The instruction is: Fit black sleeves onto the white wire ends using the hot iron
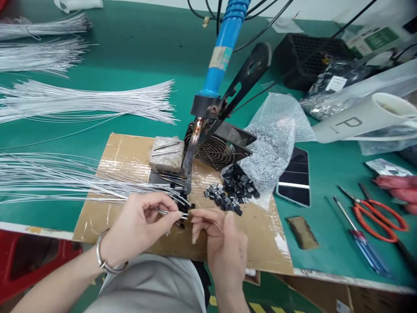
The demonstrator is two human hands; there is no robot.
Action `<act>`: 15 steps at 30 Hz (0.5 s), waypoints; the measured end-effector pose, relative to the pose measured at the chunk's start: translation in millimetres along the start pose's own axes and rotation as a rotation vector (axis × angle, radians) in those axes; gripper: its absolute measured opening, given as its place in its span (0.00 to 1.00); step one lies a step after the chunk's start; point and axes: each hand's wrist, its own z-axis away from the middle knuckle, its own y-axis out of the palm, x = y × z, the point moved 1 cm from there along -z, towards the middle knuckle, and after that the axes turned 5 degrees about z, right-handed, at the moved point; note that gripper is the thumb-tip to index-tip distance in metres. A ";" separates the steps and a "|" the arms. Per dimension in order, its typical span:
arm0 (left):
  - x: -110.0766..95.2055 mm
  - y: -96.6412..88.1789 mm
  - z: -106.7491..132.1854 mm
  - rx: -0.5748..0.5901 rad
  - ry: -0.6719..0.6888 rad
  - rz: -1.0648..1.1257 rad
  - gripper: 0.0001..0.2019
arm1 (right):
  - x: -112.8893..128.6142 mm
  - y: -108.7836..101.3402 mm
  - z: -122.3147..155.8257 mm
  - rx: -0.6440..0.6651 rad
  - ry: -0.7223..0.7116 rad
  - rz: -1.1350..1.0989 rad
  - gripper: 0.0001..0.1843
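Note:
My left hand [143, 221], a metal bangle on its wrist, pinches a thin white wire [172, 213] whose end carries a small black part. My right hand [221, 239] is closed in a pinch just right of it and holds a fine solder wire [217, 226] near the wire's tip. Both hands hover over a taped cardboard sheet [124, 156]. Just beyond them stands a blue-handled soldering iron [221, 52] in its stand, tip down beside a grey sponge block [167, 154]. A pile of small black components [233, 189] lies to the right of the hands.
Bundles of white wires [81, 102] fan across the green table on the left. A small fan [218, 150], bubble-wrap bag [276, 139], phone [295, 176], red-handled scissors [378, 215], blue screwdriver [365, 245] and a black box [306, 56] lie right. Another person's hand [399, 191] shows at far right.

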 end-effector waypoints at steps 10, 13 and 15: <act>-1.3 -2.7 2.7 0.003 0.033 0.043 0.09 | 9.0 22.3 5.3 0.037 0.057 -0.028 0.10; -1.3 -2.6 2.7 0.003 0.024 0.039 0.09 | 9.0 25.2 5.5 0.038 0.099 -0.089 0.08; -0.6 -2.1 2.4 -0.002 0.017 0.041 0.09 | 8.4 26.1 5.4 0.041 0.129 -0.126 0.07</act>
